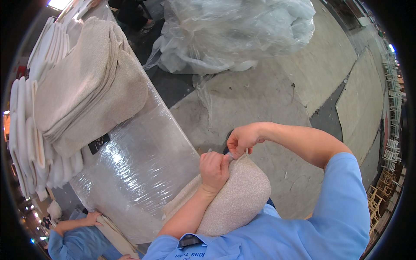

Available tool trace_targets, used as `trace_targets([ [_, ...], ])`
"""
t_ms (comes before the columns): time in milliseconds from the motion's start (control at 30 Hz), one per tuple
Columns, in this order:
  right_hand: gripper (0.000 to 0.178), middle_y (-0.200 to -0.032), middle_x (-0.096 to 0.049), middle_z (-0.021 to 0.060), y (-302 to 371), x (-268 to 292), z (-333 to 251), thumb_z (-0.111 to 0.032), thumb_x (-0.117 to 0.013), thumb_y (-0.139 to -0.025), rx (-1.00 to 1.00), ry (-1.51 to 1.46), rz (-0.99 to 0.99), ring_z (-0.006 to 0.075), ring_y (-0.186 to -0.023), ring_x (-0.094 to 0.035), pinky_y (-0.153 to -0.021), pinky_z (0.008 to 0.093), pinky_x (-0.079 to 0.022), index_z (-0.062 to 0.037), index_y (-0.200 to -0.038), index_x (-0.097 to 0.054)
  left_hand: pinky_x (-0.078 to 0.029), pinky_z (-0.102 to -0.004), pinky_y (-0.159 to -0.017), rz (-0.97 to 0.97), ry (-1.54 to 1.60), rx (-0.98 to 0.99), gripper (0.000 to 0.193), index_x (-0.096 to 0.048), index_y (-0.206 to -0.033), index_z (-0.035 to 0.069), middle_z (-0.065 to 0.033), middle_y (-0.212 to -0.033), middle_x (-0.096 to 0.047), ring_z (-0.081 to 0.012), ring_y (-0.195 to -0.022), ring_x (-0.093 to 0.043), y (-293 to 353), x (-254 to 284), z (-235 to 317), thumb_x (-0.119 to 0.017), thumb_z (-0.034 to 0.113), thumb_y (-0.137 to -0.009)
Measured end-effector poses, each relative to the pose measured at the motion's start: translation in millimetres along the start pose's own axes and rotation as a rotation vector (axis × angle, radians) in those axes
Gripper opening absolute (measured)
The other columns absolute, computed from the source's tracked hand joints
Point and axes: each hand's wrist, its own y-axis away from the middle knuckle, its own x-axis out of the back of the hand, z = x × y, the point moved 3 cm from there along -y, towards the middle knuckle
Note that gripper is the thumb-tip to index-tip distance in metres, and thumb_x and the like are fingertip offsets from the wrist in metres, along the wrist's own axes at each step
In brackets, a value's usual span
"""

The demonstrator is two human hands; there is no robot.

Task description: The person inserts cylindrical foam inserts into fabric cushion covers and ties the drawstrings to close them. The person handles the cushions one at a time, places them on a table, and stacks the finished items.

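A plump beige cushion [238, 197] in textured fabric rests against my body, its far edge pointing up beyond the table's side. My left hand [213, 172] is closed at that far edge, thumb pressed on the fabric. Right beside it, my right hand [245, 139] pinches the cushion's edge with fingers bent down. A small whitish bit shows between the two hands; what it is I cannot make out. Part of the cushion is hidden behind my left forearm.
Stacked beige covers [86, 78] and folded white padding [26, 134] lie on the film-covered table [147, 173], near a flat black object [99, 144]. A plastic-wrapped bundle [236, 34] sits ahead on the floor. At lower left, a co-worker [78, 238] handles beige fabric. Chairs [385, 186] line the right.
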Motion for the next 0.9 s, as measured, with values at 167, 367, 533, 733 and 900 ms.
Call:
trace_targets([
  [167, 0.012, -0.084, -0.062, 0.0025, -11.9, -0.7, 13.8, -0.014, -0.072, -0.094, 0.092, -0.229, 0.039, 0.0157, -0.080, -0.061, -0.068, 0.0341, -0.054, -0.0072, -0.088, -0.063, -0.046, -0.0394, -0.074, -0.254, 0.198, 0.418, 0.030, -0.059, -0.084, 0.001, -0.0092, -0.072, -0.055, -0.0281, -0.071, -0.056, -1.3, 4.3, -15.9, -0.070, 0.025, -0.097],
  [367, 0.014, -0.087, -0.061, 0.0042, -10.6, -5.3, 13.9, -0.013, -0.069, -0.097, 0.148, -0.212, 0.135, 0.0158, -0.080, -0.061, -0.064, 0.0347, -0.056, -0.0044, -0.089, -0.062, -0.045, -0.0353, -0.066, -0.421, 0.210, 0.672, 0.034, -0.059, -0.088, 0.002, -0.0091, -0.072, -0.058, -0.0183, -0.068, -0.052, 7.1, -1.1, -23.0, -0.067, 0.032, -0.100],
  [533, 0.015, -0.088, -0.061, 0.0046, -19.6, -7.3, 22.3, -0.013, -0.066, -0.099, 0.109, -0.309, 0.185, 0.0153, -0.079, -0.061, -0.063, 0.0356, -0.056, -0.0035, -0.089, -0.061, -0.044, -0.0368, -0.063, -0.308, 0.187, 0.747, 0.037, -0.054, -0.082, 0.000, -0.0142, -0.068, -0.053, -0.0169, -0.066, -0.047, 5.8, -14.8, -20.1, -0.067, 0.030, -0.099],
  [733, 0.010, -0.083, -0.062, 0.0028, -41.3, -13.0, 48.0, -0.010, -0.065, -0.099, 0.045, -0.567, 0.181, 0.0145, -0.076, -0.060, -0.061, 0.0325, -0.053, -0.0055, -0.090, -0.064, -0.044, -0.0425, -0.061, -0.321, 0.068, 0.758, 0.036, -0.052, -0.080, -0.001, -0.0206, -0.068, -0.056, -0.0297, -0.062, -0.053, -2.7, -27.2, -28.7, -0.065, 0.027, -0.098],
  [900, 0.005, -0.085, -0.065, 0.0027, -66.3, -26.4, 67.0, -0.002, -0.064, -0.096, -0.012, -0.816, 0.093, 0.0139, -0.074, -0.062, -0.062, 0.0325, -0.052, -0.0049, -0.092, -0.065, -0.044, -0.0470, -0.062, -0.353, 0.011, 0.756, 0.033, -0.051, -0.080, -0.002, -0.0235, -0.070, -0.057, -0.0392, -0.064, -0.058, -1.2, -35.1, -38.1, -0.063, 0.024, -0.097],
])
